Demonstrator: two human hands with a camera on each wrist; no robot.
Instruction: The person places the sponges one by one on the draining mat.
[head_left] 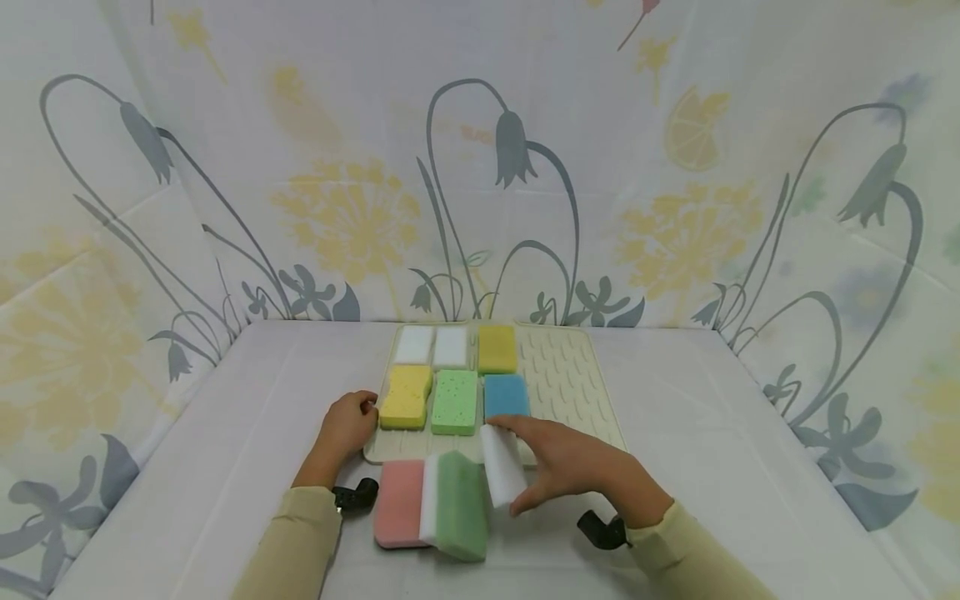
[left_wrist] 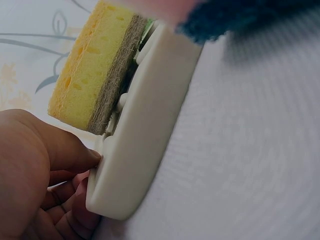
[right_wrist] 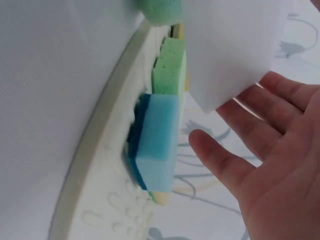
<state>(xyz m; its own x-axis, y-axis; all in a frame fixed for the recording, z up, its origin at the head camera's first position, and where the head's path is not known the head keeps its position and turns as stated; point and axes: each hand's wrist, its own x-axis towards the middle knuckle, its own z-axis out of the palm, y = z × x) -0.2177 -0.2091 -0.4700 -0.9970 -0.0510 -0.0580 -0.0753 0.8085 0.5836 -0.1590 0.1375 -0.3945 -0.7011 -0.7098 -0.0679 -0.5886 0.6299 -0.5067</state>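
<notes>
My left hand (head_left: 351, 423) pinches the left rim of a beige textured mat (head_left: 566, 375); in the left wrist view the thumb lies on top and the fingers curl under. Near it on the mat is a yellow sponge (left_wrist: 85, 70) with a brownish scouring layer. With thumb and fingertips, my right hand (head_left: 581, 458) holds a tilted white sponge (head_left: 504, 467) by its ends, above the mat's front edge. A blue sponge (right_wrist: 155, 135) and a speckled green sponge (head_left: 454, 402) lie on the mat beyond it.
Two white sponges (head_left: 414, 345) and a mustard-yellow sponge (head_left: 497, 348) lie in the mat's back row. In front of the mat are a pink sponge (head_left: 399, 504), a white block (head_left: 430, 500) and a tilted green sponge (head_left: 461, 507). A patterned curtain (head_left: 480, 167) surrounds the table.
</notes>
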